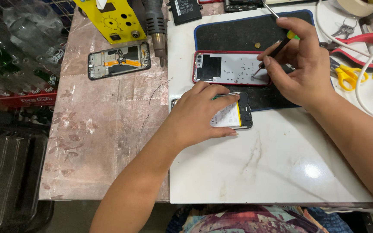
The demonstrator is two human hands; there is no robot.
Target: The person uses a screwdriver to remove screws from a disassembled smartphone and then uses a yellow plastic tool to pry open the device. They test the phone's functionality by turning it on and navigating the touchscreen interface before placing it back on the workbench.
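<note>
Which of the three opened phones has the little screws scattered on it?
The red-edged phone back on the dark mat, where the right hand points a screwdriver.

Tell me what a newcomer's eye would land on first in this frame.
Probably the two hands at centre: the left hand presses down an opened phone on the white table, and the right hand points a screwdriver at tiny screws on a red-edged back cover. A yellow device stands top left.

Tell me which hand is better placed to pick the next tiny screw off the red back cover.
Right. The right hand holds the screwdriver with its tip down on the red back cover among the loose screws. The left hand lies flat on the opened phone.
</note>
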